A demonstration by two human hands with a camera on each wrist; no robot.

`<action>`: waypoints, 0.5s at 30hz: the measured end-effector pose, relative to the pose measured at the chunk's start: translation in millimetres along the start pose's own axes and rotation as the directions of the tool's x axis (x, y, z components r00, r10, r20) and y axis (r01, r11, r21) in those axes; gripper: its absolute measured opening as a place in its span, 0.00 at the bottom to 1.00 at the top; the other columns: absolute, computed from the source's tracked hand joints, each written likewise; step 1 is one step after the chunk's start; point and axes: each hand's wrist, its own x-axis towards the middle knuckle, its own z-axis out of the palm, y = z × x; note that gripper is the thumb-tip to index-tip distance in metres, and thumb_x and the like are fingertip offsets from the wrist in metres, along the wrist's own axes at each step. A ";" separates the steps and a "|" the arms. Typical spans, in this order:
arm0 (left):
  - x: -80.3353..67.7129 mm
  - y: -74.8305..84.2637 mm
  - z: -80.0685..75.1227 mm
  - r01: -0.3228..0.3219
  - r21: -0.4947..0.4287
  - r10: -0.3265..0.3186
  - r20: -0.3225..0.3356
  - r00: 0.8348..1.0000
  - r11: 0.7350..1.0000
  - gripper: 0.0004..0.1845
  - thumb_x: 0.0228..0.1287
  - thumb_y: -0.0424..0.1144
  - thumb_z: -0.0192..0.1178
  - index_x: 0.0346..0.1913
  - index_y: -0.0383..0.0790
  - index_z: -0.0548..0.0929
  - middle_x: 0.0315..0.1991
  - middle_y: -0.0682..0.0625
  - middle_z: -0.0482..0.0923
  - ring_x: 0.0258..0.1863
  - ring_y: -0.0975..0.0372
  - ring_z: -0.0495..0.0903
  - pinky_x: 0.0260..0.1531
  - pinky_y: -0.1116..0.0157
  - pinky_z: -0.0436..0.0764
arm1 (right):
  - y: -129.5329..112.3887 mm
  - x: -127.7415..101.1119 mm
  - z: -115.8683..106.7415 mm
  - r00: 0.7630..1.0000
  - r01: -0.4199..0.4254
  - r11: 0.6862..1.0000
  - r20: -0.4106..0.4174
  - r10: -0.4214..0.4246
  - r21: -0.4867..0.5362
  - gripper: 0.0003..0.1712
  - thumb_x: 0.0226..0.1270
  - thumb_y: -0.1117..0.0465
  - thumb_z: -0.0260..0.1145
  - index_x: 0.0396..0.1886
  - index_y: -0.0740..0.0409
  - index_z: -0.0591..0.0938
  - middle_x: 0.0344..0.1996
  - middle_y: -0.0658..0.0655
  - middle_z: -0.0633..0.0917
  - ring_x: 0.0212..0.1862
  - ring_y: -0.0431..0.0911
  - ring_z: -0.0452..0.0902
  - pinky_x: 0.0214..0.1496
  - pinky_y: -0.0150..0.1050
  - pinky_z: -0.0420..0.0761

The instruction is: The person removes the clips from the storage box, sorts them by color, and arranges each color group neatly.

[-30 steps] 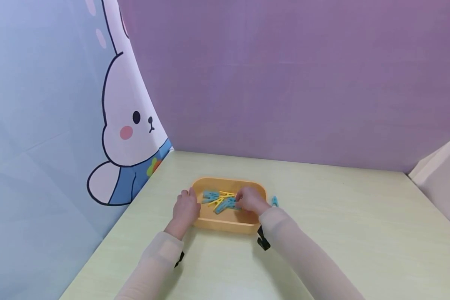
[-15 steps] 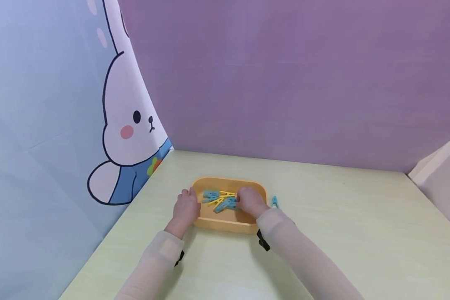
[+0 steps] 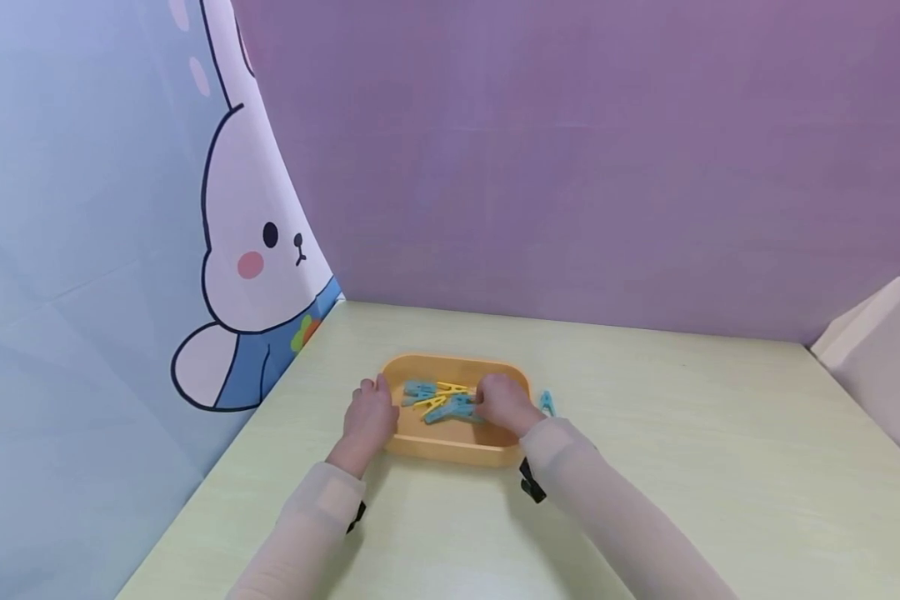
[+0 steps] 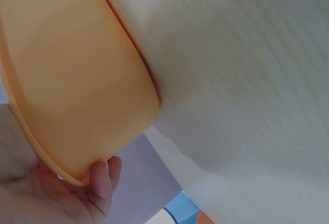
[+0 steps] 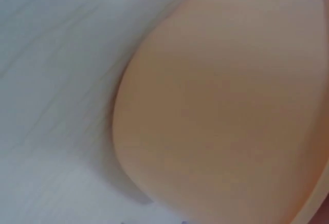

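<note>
Right now both hands are at the orange tray, which sits on the pale green counter with its long side running left to right across the head view. The left hand holds the tray's left end: the left wrist view shows a thumb hooked over the rim with the rest of the hand wrapped against the outer wall, so its fingers are curled round the tray's edge. The right hand reaches over the tray's right end and down into it, its fingers bent toward the heap of clothespins lying loose on the tray floor.

The heap lies just to the left of the right hand's fingertips, between the two hands, and the right hand is plainly the nearer of the two to it, since the left stays outside the rim. A blue pin at the near right of the heap points roughly along the tray's long side, toward the right hand; the yellow ones lie crosswise over it. The fingertips seem to be touching or pinching that blue pin, but at this size I cannot tell whether they have hold of it, and the right wrist view shows only the tray's wall up close.

One more blue clothespin lies on the counter just outside the tray's right end, beside the right wrist.
</note>
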 end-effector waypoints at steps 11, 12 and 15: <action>-0.5 0.6 -0.1 -0.001 -0.006 0.001 -0.001 1.000 1.000 0.32 0.61 0.36 0.59 0.62 0.20 0.61 0.48 0.30 0.67 0.44 0.44 0.71 0.37 0.55 0.76 | 6.1 -5.0 -7.0 0.999 0.047 0.999 -0.013 -0.047 -0.013 0.07 0.56 0.68 0.65 0.20 0.59 0.81 0.20 0.50 0.77 0.25 0.43 0.69 0.28 0.35 0.71; -0.4 0.8 0.0 0.001 -0.006 -0.001 0.000 1.000 1.000 0.32 0.61 0.36 0.59 0.62 0.20 0.61 0.48 0.30 0.67 0.44 0.44 0.71 0.37 0.55 0.76 | 6.4 -5.5 -7.6 0.998 0.053 0.998 -0.017 -0.054 -0.021 0.07 0.56 0.68 0.65 0.19 0.59 0.81 0.20 0.50 0.77 0.24 0.43 0.69 0.28 0.35 0.71; -0.1 1.2 -0.1 0.009 -0.013 -0.009 0.009 1.000 1.000 0.32 0.62 0.36 0.59 0.63 0.21 0.60 0.49 0.29 0.66 0.45 0.44 0.70 0.39 0.54 0.76 | 7.6 -5.6 -9.0 0.998 0.065 0.997 -0.026 -0.065 -0.034 0.08 0.56 0.67 0.65 0.18 0.59 0.81 0.19 0.49 0.76 0.24 0.43 0.68 0.28 0.35 0.71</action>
